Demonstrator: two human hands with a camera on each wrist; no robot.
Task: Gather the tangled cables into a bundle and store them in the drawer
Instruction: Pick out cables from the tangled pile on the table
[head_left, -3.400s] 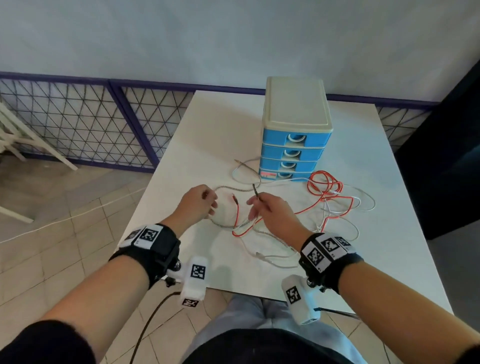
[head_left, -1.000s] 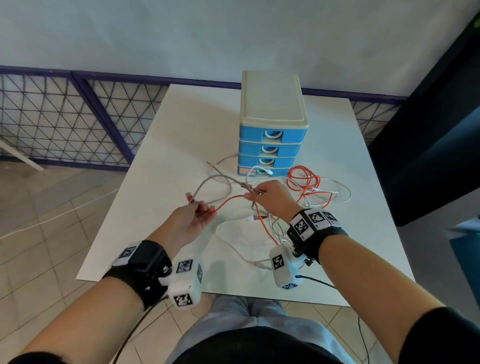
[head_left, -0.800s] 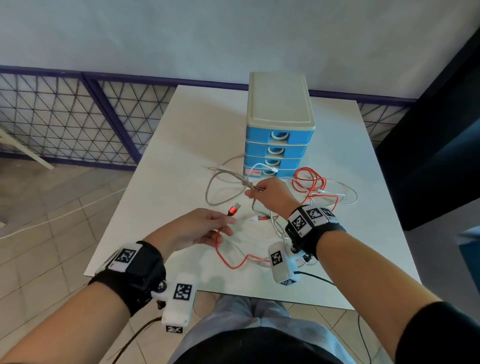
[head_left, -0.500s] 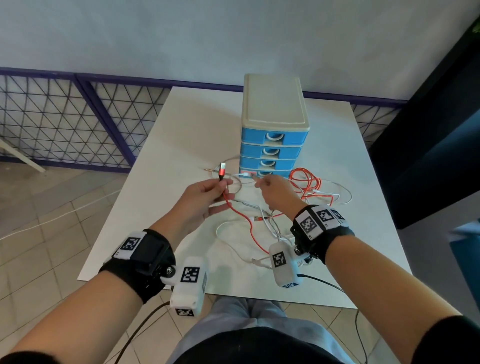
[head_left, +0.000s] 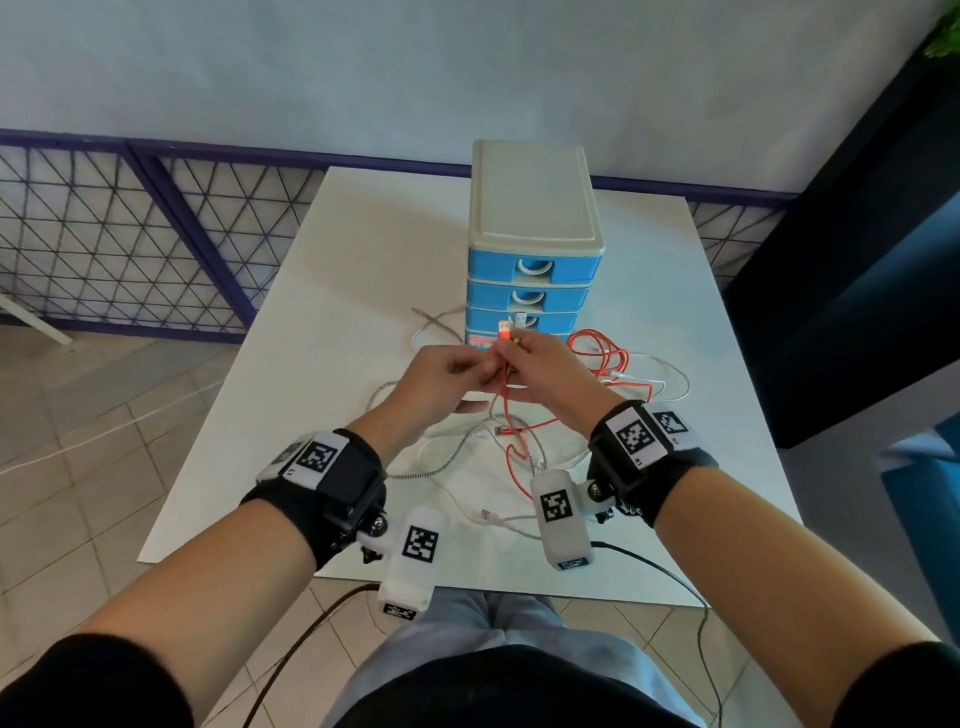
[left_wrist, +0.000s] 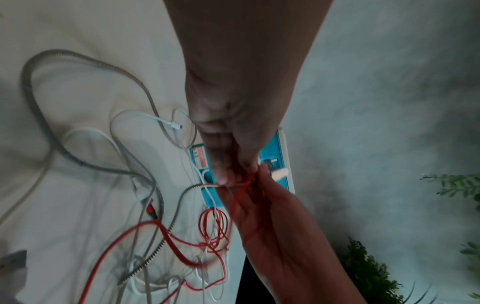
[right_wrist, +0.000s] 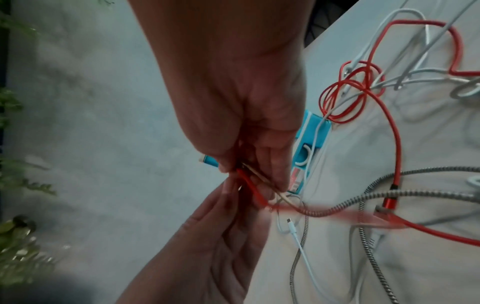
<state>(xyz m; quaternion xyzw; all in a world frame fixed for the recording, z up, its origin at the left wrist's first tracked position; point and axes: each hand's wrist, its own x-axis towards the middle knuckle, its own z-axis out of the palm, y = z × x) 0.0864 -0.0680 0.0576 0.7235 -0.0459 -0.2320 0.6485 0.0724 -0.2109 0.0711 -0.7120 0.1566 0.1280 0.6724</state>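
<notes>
Meeting above the worktop, both hands pinch cable ends together just in front of the drawers. From the head view, the left hand and right hand touch at the fingertips, curled round a red cable whose plug stands up beside a white plug between them. More cables trail down to the worktop: a braided cable to the left, a white cable and red loops to the right of the drawers. All four drawer fronts sit closed.

From the left wrist, the left hand closes thumb and fingers on the red cable and a braided cable, with the right hand gripping from below. Slack lies tangled on the worktop.

From the right wrist, the right hand pinches the red cable and a thin braided end, while the left hand holds the same strands from underneath. Red loops, a white cable and the braided cable sprawl beside the drawers.
</notes>
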